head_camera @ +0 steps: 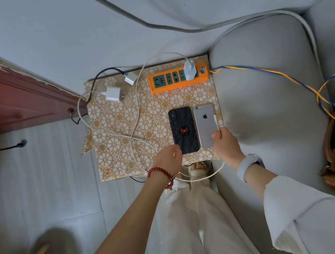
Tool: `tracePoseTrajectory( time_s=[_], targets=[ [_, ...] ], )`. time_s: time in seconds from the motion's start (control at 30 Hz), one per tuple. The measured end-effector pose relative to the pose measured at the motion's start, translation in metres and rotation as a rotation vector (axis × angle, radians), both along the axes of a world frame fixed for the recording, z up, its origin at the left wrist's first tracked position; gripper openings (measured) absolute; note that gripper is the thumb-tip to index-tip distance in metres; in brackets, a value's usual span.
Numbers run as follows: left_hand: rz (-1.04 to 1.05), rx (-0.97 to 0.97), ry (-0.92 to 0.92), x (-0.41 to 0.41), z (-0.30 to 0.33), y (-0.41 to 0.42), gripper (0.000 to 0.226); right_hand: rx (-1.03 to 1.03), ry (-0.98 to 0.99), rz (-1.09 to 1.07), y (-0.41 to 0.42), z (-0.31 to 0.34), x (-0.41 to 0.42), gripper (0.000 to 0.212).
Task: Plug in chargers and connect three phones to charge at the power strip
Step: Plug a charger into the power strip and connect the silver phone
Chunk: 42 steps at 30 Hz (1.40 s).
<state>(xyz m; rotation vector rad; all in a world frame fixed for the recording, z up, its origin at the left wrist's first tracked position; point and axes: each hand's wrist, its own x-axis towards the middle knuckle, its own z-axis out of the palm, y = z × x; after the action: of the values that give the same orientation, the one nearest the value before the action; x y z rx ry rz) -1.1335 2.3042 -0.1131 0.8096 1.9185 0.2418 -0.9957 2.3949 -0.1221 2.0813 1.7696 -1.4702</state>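
The right hand [225, 142] pinches the white cable [216, 122] by its stiff plug over the silver phone [206, 126], the left hand [170, 157] steadies the black phone [183, 130]; the limp cord is probably best gripped at the plug.

An orange power strip [177, 78] lies at the far edge, one white charger [189, 69] plugged in upright. Two more white chargers [114, 94] lie loose to its left, unplugged. A black phone [183, 130] and a silver phone [206, 125] lie face down, side by side, touching.
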Motion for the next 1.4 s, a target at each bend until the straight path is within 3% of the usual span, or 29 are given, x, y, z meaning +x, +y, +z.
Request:
tracePoseTrajectory(
  time_s=[0.1,0.37,0.5,0.73,0.87,1.03,1.23,1.33,1.4],
  targets=[
    [0.139,0.057,-0.017,0.009,-0.022,0.023,0.034,0.023,0.014,-0.004,0.011,-0.016,-0.005,0.032],
    [0.182,0.145,-0.066,0.036,-0.059,0.05,0.04,0.127,-0.045,0.113,0.009,-0.049,-0.009,0.029],
    [0.359,0.099,-0.22,0.028,-0.062,0.049,0.043,0.097,0.025,0.01,0.012,-0.045,-0.011,0.029],
    [0.574,-0.008,-0.425,0.017,-0.055,0.048,0.04,0.171,0.131,0.111,0.014,-0.024,-0.009,0.027],
    [0.669,0.057,-0.674,0.019,-0.036,0.047,0.033,0.143,0.252,0.106,0.014,-0.003,-0.003,0.026],
    [0.793,0.096,-0.549,0.01,-0.02,0.041,0.027,0.234,0.272,0.072,0.01,0.016,-0.006,0.02],
    [1.094,0.166,-0.497,-0.02,-0.013,0.029,0.023,-0.015,0.279,0.055,-0.013,0.028,0.006,0.036],
    [1.151,0.212,-0.506,-0.032,-0.007,0.033,0.006,-0.089,0.269,0.138,-0.023,0.028,0.001,0.03],
    [1.173,0.241,-0.528,-0.035,-0.002,0.036,0.006,-0.175,0.34,0.13,-0.026,0.03,-0.004,0.024]
  ],
)
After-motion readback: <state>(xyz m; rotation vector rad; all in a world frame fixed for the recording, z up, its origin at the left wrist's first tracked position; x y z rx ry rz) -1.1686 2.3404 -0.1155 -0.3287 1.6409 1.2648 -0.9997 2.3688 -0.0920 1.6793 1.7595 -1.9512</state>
